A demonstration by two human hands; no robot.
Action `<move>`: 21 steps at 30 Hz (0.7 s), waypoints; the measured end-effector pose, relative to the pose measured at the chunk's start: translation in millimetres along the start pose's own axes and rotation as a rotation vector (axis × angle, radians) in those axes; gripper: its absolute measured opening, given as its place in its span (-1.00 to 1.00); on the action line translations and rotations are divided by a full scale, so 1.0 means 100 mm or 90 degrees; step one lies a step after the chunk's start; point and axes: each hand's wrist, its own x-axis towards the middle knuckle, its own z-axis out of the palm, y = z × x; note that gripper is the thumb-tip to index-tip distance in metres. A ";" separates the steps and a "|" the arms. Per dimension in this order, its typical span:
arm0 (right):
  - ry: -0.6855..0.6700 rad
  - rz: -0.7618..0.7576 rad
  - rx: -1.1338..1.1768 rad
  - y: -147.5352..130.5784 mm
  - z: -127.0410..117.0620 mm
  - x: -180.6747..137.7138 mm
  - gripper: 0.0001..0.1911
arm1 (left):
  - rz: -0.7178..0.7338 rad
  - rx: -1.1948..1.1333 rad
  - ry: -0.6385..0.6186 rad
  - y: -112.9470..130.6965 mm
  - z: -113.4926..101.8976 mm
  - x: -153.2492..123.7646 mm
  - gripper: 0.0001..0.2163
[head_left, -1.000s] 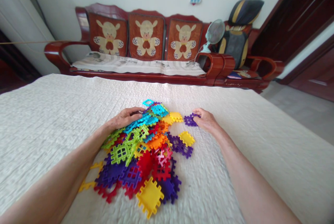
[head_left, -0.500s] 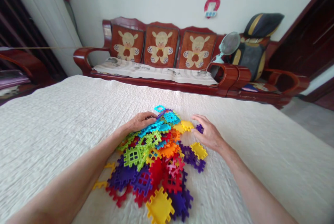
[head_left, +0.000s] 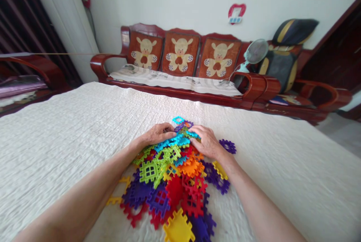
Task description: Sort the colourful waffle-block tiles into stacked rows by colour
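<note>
Left hand point(head_left: 158, 134) and right hand point(head_left: 206, 143) curved half open, fingertips at cyan panels point(head_left: 180, 141); whether either gripped one, I couldn't tell. Notch-edged plastic squares point(head_left: 175, 191), some solid, some latticed like windows, overlapped, heaped in purple, red, orange and lime on the table point(head_left: 282, 151) with its crinkled cream cover point(head_left: 79, 125), short of the far edge.

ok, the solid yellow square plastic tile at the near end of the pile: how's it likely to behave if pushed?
The solid yellow square plastic tile looks thin and unbent, so it's probably light and stiff. Its toothed edges may snag the purple plastic tile beside it. Broad and flat, it seems unlikely to roll.
</note>
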 end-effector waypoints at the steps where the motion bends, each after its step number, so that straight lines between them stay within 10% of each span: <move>1: 0.014 0.010 0.000 0.00 -0.02 -0.02 -0.77 | -0.001 -0.009 -0.001 -0.01 0.00 0.00 -0.55; 7: 0.114 0.008 0.012 -0.08 -0.14 0.05 -0.86 | 0.010 -0.078 -0.006 -0.07 0.03 0.02 -0.47; 16: -0.012 -0.064 -0.018 -0.11 0.16 0.51 -0.69 | 0.030 -0.073 -0.016 -0.10 0.02 0.02 -0.45; 21: 0.175 -0.050 0.081 -0.02 -0.09 0.46 -0.76 | -0.006 -0.004 0.000 -0.07 0.01 0.01 -0.36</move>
